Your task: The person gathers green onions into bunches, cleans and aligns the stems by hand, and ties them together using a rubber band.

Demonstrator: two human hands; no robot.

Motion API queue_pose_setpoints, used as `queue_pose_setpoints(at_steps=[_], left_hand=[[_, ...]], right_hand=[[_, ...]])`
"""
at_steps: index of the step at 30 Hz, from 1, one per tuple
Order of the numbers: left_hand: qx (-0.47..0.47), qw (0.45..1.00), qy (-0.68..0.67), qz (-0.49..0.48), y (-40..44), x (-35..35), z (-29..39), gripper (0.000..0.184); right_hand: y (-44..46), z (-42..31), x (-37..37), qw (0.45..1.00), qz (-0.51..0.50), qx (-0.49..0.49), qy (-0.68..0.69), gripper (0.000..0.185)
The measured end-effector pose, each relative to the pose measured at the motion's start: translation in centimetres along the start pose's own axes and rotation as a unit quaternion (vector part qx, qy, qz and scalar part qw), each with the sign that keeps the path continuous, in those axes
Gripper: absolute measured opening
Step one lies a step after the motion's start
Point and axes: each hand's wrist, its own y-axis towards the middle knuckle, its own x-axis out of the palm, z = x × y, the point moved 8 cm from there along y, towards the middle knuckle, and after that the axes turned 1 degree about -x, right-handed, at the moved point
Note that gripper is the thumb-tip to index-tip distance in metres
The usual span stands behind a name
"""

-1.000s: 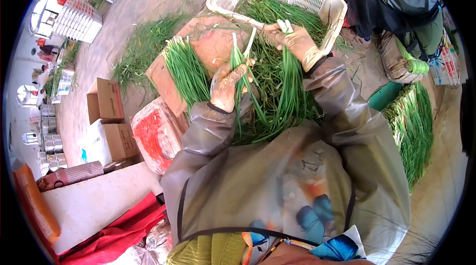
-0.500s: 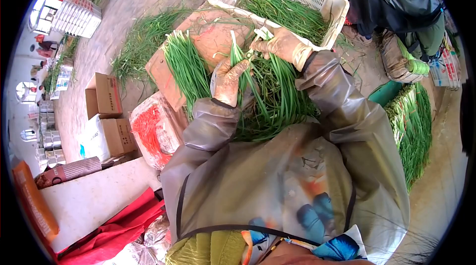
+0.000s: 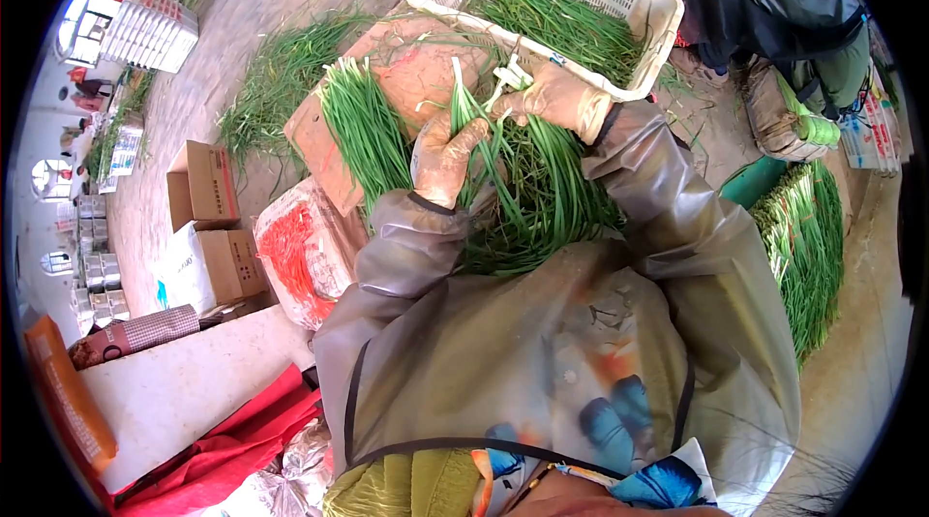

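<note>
Both my hands wear dirt-stained gloves. My left hand (image 3: 447,161) is closed round a small bunch of garlic chives (image 3: 463,101), whose pale ends stick up above the thumb. To its right, my right hand (image 3: 559,103) is closed on a few more chives (image 3: 513,77), white ends showing by the fingertips. Their green leaves hang down over a loose heap of chives (image 3: 542,193) against my apron front. Left of my left hand, a larger bunch of chives (image 3: 366,130) lies with its pale ends aligned on a brown board (image 3: 416,67).
A white plastic crate (image 3: 666,38) with chives stands just beyond my right hand. Red ties (image 3: 295,251) lie on a wrapped block at left. Bundled chives (image 3: 803,256) stand at right. Another person (image 3: 774,18) works at upper right. Cardboard boxes (image 3: 208,190) stand at left.
My right hand has shifted slightly right and down, its fingers drawn a little away from my left hand with the white ends. My left hand has barely moved and still grips its bunch.
</note>
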Motion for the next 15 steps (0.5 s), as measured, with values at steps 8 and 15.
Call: queue_pose_setpoints(at_steps=[8, 15], left_hand=[[-0.091, 0.981, -0.162, 0.048, -0.8, -3.7, -2.8, 0.024], [-0.102, 0.983, -0.146, 0.047, -0.8, -2.2, -0.1, 0.024]], right_hand=[[-3.6, -5.0, -5.7, 0.944, 0.064, -0.066, 0.318, 0.015], [-2.1, -1.8, -6.7, 0.972, 0.232, -0.026, -0.008, 0.025]])
